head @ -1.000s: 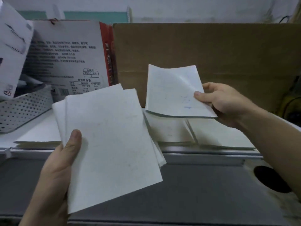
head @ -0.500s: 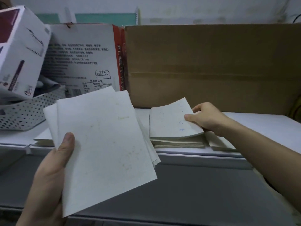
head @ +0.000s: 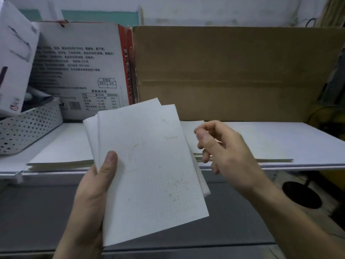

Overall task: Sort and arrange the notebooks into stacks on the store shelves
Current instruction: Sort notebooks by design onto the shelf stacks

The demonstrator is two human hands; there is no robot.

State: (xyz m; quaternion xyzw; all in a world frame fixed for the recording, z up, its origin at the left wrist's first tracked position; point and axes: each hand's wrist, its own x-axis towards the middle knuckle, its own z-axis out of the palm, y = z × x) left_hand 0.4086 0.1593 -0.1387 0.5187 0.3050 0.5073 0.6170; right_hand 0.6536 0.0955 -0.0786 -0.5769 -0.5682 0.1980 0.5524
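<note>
Our left grip (head: 91, 193) clasps a fanned bundle of white notebooks (head: 149, 174), thumb on top. Our right grip (head: 229, 152) hangs released, fingers loosely curled, just beside them over the shelf (head: 280, 139).

Counted: held notebooks (head: 149, 174), at least two; shelf stacks (head: 61, 161), at least two; printed cartons (head: 78, 68), two; brown cardboard box (head: 233, 71), one; perforated basket (head: 28, 128), one.

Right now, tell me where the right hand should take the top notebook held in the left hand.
Pinch the top notebook at its right edge, coming from the right. The left hand pins the left edge with its thumb; the right edge lies bare, beside the empty right hand.
</note>
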